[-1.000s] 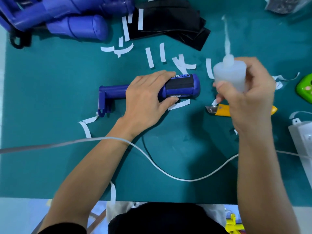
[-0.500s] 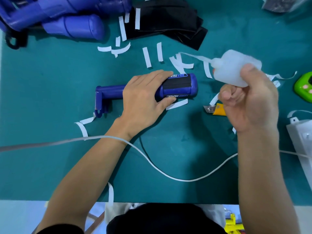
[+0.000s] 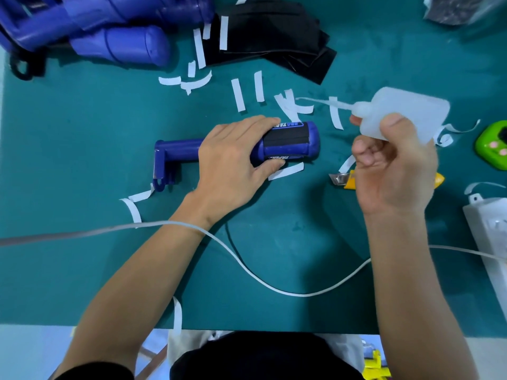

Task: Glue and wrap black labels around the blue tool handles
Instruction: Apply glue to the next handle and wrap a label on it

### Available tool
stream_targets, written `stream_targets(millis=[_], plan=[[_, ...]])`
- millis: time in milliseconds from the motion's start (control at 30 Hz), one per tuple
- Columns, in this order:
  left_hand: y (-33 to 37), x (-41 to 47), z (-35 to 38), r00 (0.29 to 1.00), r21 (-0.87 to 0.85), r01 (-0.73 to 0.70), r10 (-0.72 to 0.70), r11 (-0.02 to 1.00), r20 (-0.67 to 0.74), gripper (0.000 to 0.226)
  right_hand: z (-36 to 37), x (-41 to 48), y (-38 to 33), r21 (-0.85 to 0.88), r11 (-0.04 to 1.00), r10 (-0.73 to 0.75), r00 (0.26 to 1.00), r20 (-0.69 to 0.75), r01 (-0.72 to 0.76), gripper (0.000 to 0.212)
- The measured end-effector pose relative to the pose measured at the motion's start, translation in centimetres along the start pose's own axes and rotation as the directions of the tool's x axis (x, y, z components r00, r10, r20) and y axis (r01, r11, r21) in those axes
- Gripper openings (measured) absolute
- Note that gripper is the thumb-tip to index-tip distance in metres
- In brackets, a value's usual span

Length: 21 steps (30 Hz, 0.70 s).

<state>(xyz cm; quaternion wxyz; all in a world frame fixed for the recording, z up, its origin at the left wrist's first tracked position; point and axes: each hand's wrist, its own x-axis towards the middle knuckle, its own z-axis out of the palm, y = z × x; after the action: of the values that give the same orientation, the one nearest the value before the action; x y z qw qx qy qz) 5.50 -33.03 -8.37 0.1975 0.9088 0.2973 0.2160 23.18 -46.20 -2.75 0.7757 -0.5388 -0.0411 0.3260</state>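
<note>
A blue tool handle lies flat on the teal mat, with a black label around its thick right end. My left hand grips the handle at its middle, thumb under the label. My right hand holds a translucent glue bottle tilted on its side. Its thin nozzle points left, above and to the right of the handle's end. A stack of black labels lies at the back.
More blue handles are piled at the back left. White paper strips lie scattered about. A yellow utility knife lies under my right hand. A green object and a white box sit at the right. A white cable crosses the front.
My right hand has tipped the glue bottle from upright onto its side, nozzle now pointing left toward the handle. My left hand has kept its grip on the handle.
</note>
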Motion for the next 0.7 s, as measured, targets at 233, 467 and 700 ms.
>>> stream_targets(millis=[233, 467, 700], plan=[[0.0, 0.1, -0.1, 1.0, -0.004, 0.003, -0.003, 1.0, 0.003, 0.058, 0.1, 0.3, 0.2, 0.047, 0.998, 0.038, 0.997, -0.07, -0.035, 0.022], [-0.2, 0.1, -0.1, 1.0, -0.018, 0.0, 0.001, 1.0, 0.013, 0.057, 1.4, -1.2, 0.3, -0.351, 0.873, -0.304, 0.941, 0.15, 0.339, 0.018], [-0.4, 0.0, 0.2, 1.0, -0.006, -0.005, 0.005, 1.0, -0.011, 0.058, 1.8, -3.4, 1.9, -0.501, 0.644, -0.535, 0.808, 0.246, 0.579, 0.044]])
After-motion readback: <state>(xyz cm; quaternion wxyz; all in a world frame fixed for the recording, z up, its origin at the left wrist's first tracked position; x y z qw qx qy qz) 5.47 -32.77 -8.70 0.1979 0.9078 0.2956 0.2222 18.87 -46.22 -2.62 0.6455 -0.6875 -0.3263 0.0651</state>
